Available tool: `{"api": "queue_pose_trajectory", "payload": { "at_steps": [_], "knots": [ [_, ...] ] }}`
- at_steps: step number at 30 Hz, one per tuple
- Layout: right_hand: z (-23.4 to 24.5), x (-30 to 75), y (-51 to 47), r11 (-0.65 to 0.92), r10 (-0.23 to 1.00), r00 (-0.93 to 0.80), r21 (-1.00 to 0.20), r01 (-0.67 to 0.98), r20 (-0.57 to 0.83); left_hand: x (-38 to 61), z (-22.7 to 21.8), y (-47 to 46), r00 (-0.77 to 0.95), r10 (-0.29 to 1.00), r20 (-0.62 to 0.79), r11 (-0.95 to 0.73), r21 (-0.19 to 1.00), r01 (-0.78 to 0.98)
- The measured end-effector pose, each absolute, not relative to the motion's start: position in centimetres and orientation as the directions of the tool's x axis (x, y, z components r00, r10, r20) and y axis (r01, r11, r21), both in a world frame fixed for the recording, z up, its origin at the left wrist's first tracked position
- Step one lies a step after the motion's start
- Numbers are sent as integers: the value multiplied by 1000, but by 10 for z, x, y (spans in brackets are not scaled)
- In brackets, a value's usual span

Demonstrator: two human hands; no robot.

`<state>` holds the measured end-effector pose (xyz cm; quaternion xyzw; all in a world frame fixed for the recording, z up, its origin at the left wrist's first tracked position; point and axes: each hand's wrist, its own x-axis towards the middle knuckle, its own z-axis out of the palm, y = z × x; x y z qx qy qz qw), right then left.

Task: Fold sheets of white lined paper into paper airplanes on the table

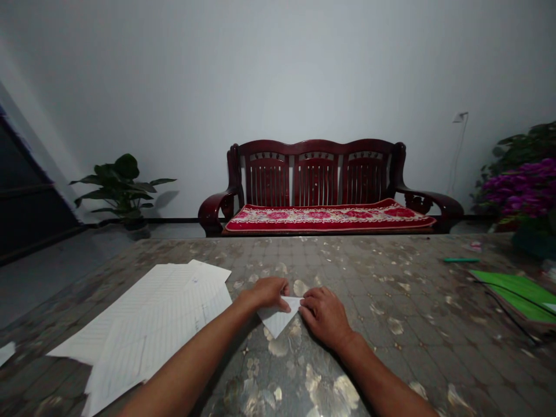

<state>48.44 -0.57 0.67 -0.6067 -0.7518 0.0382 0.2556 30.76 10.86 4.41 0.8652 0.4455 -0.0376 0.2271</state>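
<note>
A small white sheet of paper folded into a triangle (278, 321) lies on the patterned tablecloth (278, 388), one point toward me. My left hand (271, 292) is closed on its upper left part, the thumb lying on top of the paper. At the right corner, my right hand (324, 315) pinches the paper between thumb and fingers. Part of the triangle's left side is hidden behind my left hand. Left of my left forearm, loose sheets of lined paper (160, 324) overlap in a pile.
A green pen (460, 260) and a bright green folder or book (516, 294) with a dark cord across it lie at the right. Purple flowers (521, 191) stand beyond them. A wooden bench (315, 179) with a red cover is past the table's far edge.
</note>
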Motion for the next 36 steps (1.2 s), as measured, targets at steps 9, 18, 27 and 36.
{"api": "queue_pose_trajectory", "payload": {
  "at_steps": [9, 18, 27, 36],
  "knots": [
    [-16, 491, 15, 151, 911, 238, -812, 564, 336, 312, 51, 90, 561, 812, 161, -492, 705, 511],
    [5, 501, 4, 473, 704, -181, -263, 841, 687, 319, 23, 74, 546, 654, 523, -689, 709, 146],
    [2, 493, 10, 284, 882, -249, -30, 958, 399, 282, 3, 59, 747, 464, 476, -884, 301, 357],
    [10, 485, -3, 377, 876, -276, -203, 904, 396, 272, -10, 51, 724, 543, 425, -838, 227, 496]
  ]
}}
